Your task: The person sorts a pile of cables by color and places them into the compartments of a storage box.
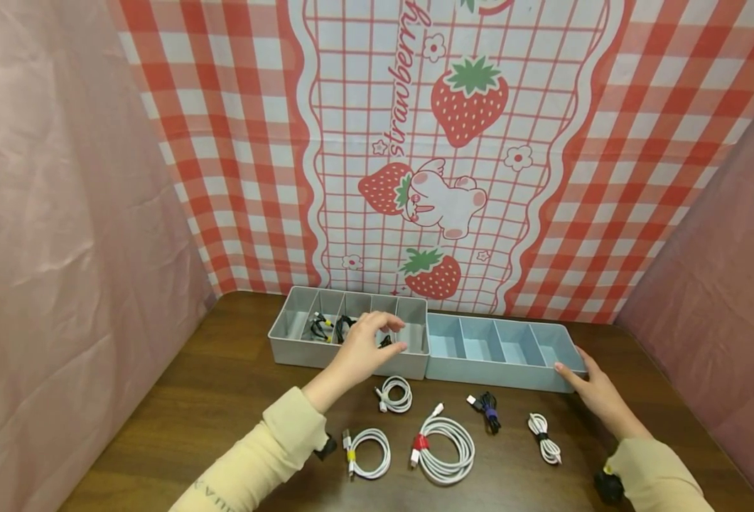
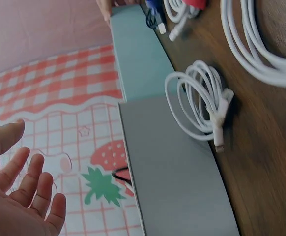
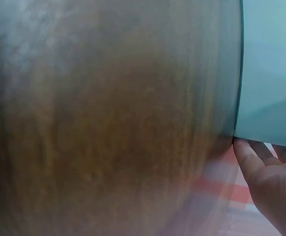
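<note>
My left hand [image 1: 365,347] hovers over the grey divided box [image 1: 351,355], fingers loosely bent, thumb apart, nothing between them; the left wrist view shows the same empty hand [image 2: 32,189]. Black cables [image 1: 321,327] lie in several of that box's compartments, partly covered by the hand. Butted against its right side is a light blue divided box [image 1: 498,373] whose visible compartments hold nothing. My right hand [image 1: 600,395] grips this blue box at its right end, thumb at the front corner. In the right wrist view, the fingers [image 3: 251,160] touch the blue box's end wall [image 3: 271,88].
On the brown table [image 1: 223,412], in front of the boxes, lie coiled cables: a small white one [image 1: 405,402], a white one with a yellow tie [image 1: 386,455], a large white one with a red tie [image 1: 469,451], a black one [image 1: 493,412] and a white one [image 1: 546,448].
</note>
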Demonstrator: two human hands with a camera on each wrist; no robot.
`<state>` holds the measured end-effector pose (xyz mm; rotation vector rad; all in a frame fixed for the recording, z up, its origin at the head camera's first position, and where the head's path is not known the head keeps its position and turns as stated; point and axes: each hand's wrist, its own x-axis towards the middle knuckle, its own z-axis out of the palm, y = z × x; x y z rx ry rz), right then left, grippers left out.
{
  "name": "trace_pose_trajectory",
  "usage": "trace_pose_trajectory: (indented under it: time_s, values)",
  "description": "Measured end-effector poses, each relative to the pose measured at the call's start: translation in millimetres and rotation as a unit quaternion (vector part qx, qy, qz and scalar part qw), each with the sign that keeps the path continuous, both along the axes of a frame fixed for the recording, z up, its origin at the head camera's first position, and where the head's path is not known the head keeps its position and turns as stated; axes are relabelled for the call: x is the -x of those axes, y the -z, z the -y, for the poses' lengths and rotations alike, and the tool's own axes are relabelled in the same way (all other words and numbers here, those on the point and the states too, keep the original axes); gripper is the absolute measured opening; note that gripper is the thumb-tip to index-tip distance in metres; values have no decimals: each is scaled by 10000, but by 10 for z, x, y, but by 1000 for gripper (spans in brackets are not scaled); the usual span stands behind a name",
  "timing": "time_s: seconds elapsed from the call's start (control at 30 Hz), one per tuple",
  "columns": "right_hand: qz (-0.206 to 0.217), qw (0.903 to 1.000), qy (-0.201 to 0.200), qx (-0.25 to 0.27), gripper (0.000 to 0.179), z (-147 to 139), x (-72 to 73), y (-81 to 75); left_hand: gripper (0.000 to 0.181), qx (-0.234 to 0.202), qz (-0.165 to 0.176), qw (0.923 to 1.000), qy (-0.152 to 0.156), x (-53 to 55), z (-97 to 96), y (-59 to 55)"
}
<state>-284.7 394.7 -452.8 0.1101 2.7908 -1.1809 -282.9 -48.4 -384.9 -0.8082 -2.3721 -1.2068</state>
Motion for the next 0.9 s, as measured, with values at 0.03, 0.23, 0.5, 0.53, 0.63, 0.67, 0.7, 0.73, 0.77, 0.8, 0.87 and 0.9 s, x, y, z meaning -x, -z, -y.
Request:
trace_pose_trajectory:
  time_s: [0.03, 0.23, 0.5, 0.53, 0.63, 0.67, 0.7, 0.73, 0.77, 0.8, 0.87, 0.9]
  values:
    - [10, 10000, -8, 0, 93, 0, -2, -3, 26, -14, 19, 10000, 30, -14, -13, -4]
    - [-146, 9998, -67, -73, 92, 0, -6, -18, 29, 26, 35, 9999, 149, -91, -99, -16]
    - [-436, 9990, -106, 4, 92, -2, -6, -25, 32, 77, 213, 9992, 332, -153, -246, 27]
    - [-449, 9989, -111, 13, 92, -8, -5, -21, 33, 76, 282, 9988, 395, -162, -265, 31]
    - [-489, 9987, -135, -36, 91, -29, -3, -7, 36, 126, 384, 9975, 573, -182, -322, 37]
    - [-489, 9987, -155, -63, 90, -38, 0, -6, 37, 163, 398, 9971, 625, -186, -339, 39]
    - [-484, 9986, -171, -92, 90, -45, 2, -3, 37, 203, 415, 9966, 686, -193, -357, 41]
    - [-481, 9986, -189, -116, 89, -52, 5, 0, 38, 264, 427, 9961, 730, -197, -374, 44]
    - [-480, 9985, -204, -136, 89, -56, 8, -1, 39, 322, 426, 9955, 778, -197, -391, 50]
    - [-494, 9984, -215, -158, 89, -60, 12, 0, 40, 393, 438, 9949, 815, -197, -408, 58]
    - [-503, 9983, -232, -158, 89, -67, 15, 5, 42, 500, 443, 9938, 891, -191, -444, 83]
    - [-529, 9982, -237, -160, 89, -67, 14, 7, 42, 554, 445, 9931, 932, -190, -461, 94]
